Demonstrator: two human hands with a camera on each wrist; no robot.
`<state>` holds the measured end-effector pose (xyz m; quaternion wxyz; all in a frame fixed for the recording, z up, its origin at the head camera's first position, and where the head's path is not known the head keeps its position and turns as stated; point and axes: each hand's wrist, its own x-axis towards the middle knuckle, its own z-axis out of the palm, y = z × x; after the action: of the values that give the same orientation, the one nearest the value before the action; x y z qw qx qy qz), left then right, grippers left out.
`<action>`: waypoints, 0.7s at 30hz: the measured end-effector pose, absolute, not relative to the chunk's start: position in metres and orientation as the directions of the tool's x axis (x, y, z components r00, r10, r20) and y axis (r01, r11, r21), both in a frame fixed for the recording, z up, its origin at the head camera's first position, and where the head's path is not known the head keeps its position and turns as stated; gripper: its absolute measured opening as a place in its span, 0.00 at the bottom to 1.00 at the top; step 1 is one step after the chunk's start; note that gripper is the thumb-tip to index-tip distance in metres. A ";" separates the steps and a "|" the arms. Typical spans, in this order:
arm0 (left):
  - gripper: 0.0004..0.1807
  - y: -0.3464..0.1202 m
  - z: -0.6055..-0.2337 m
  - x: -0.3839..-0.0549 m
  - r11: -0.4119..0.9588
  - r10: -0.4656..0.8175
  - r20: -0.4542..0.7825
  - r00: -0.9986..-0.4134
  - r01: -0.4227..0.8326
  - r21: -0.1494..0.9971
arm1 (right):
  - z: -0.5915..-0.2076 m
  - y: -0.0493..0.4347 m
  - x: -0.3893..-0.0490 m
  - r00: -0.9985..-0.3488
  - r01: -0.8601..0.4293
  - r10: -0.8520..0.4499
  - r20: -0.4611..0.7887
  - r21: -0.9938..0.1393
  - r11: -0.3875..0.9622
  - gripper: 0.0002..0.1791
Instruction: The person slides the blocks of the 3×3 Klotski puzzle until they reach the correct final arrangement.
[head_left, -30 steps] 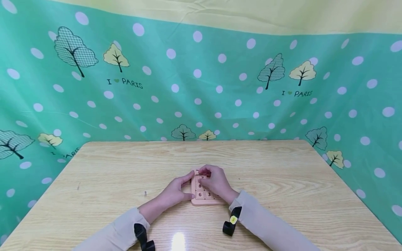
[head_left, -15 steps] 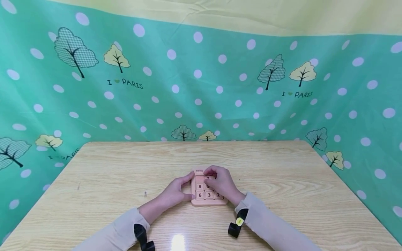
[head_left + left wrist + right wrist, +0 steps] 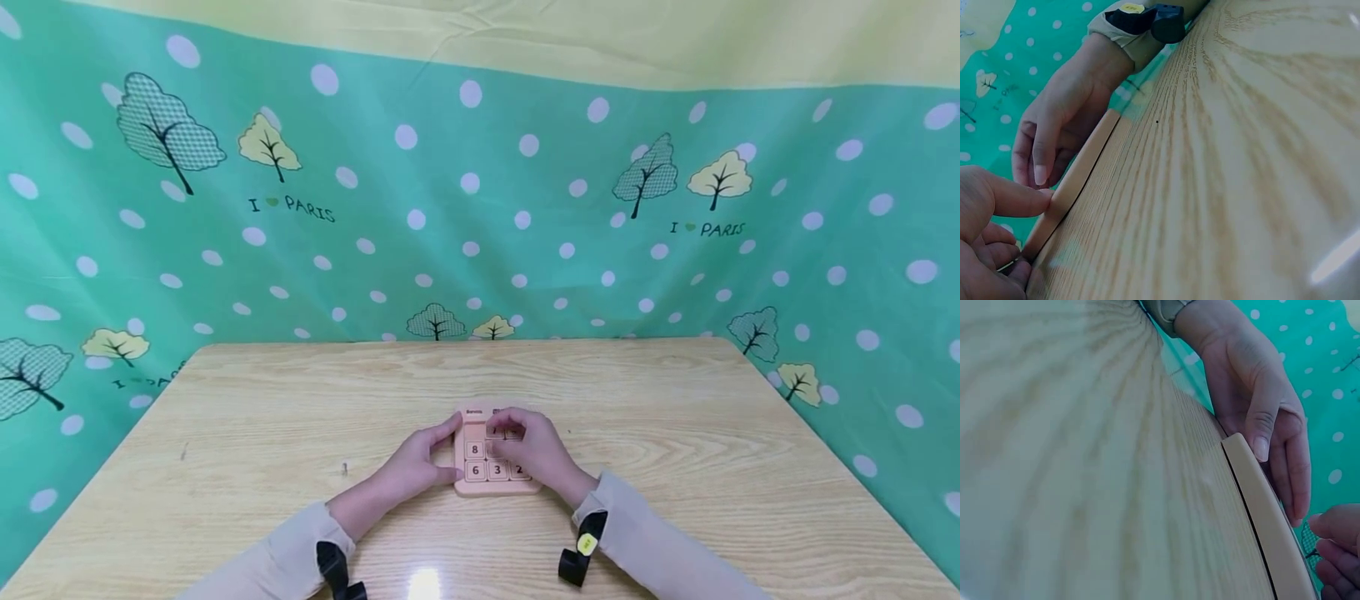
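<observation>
A pinkish number slide puzzle (image 3: 495,491) lies flat on the table, with square tiles such as the 6 tile (image 3: 476,471) and the 8 tile (image 3: 475,450). Its top-left slot is vacant. My left hand (image 3: 416,462) grips the puzzle's left side, thumb at the lower part and fingers at the upper corner. Over the right-hand tiles, my right hand (image 3: 542,454) touches the upper middle ones with loosely bent fingers and covers part of them. Both wrist views show the puzzle's side edge (image 3: 1075,181), with the tile faces hidden.
The puzzle lies near the middle of a light wood-grain table (image 3: 300,383). A small dark mark (image 3: 345,468) is on the tabletop to the left. Behind hangs a green dotted curtain (image 3: 420,183) with printed trees.
The 7 tile has slid right from the top-left slot to the top middle, baring that slot. My right hand has shifted rightward and slightly nearer; my left hand keeps its hold.
</observation>
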<state>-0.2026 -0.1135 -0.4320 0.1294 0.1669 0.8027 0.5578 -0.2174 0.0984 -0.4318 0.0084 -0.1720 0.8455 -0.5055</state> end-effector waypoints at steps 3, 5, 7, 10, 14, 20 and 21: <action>0.44 -0.114 -0.434 -0.203 0.337 0.412 -0.023 -0.911 0.129 0.933 | -0.432 0.099 -0.213 -0.935 -0.285 -0.320 0.153 -0.863 0.418 0.13; 0.45 -0.114 -0.435 -0.202 0.337 0.412 -0.022 -0.911 0.130 0.933 | -0.431 0.099 -0.211 -0.931 -0.285 -0.332 0.151 -0.870 0.403 0.13; 0.45 -0.114 -0.436 -0.202 0.335 0.411 -0.019 -0.911 0.132 0.933 | -0.431 0.099 -0.210 -0.925 -0.295 -0.345 0.159 -0.873 0.388 0.14; 0.45 -0.113 -0.436 -0.202 0.330 0.410 -0.013 -0.912 0.135 0.934 | -0.432 0.100 -0.211 -0.915 -0.308 -0.367 0.170 -0.881 0.358 0.15; 0.45 -0.113 -0.437 -0.203 0.338 0.406 -0.012 -0.914 0.138 0.931 | -0.434 0.101 -0.212 -0.907 -0.317 -0.384 0.171 -0.878 0.359 0.15; 0.44 -0.113 -0.438 -0.202 0.329 0.413 -0.009 -0.911 0.140 0.934 | -0.435 0.100 -0.211 -0.906 -0.338 -0.387 0.172 -0.845 0.414 0.15; 0.44 -0.113 -0.438 -0.202 0.328 0.415 -0.008 -0.910 0.142 0.934 | -0.435 0.100 -0.210 -0.904 -0.345 -0.389 0.179 -0.841 0.417 0.15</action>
<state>-0.2022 -0.1131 -0.4383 0.1236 0.1728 0.8055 0.5532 -0.2102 0.1000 -0.4347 0.0218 -0.2181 0.8413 -0.4941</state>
